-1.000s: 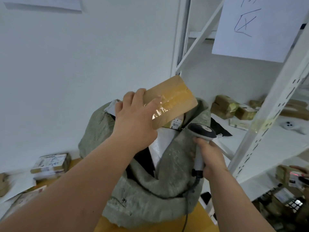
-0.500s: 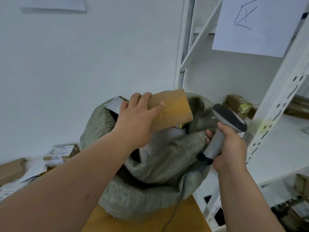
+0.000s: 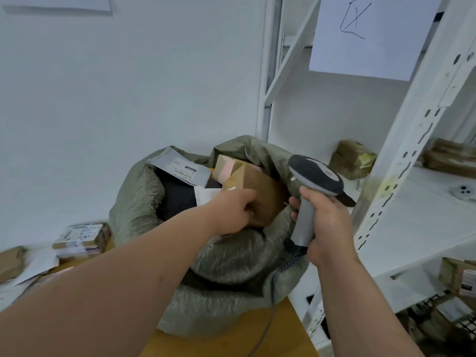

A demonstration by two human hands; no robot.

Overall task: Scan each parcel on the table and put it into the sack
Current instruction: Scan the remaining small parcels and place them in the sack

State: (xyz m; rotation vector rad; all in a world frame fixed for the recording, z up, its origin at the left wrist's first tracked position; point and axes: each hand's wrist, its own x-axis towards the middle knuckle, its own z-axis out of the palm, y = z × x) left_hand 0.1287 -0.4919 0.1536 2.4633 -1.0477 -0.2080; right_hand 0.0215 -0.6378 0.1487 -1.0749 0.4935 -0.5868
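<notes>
A: In the mouth of the green sack (image 3: 231, 256), near the middle of the view, what does the left hand (image 3: 235, 211) have?

B: A brown cardboard parcel (image 3: 260, 188). Its fingers are curled round the near edge, and the parcel sits tilted inside the sack opening, against the far-right rim.

A: Anything else in there?

B: A grey mailer bag (image 3: 180, 167) leaning at the far left of the opening, something black below it, and a second small brown box (image 3: 226, 163) just beyond the held parcel.

A: And the right hand (image 3: 327, 228)?

B: Wrapped tight round the grey handle of a barcode scanner (image 3: 313, 189), just right of the sack, dark head up and pointed left.

A: What remains on the table (image 3: 231, 341)?

B: At the left, a labelled box (image 3: 81, 239) on top of other parcels, a brown box (image 3: 10, 262) at the edge, and white mailers. White shelving (image 3: 401, 161) at the right carries more brown boxes.
</notes>
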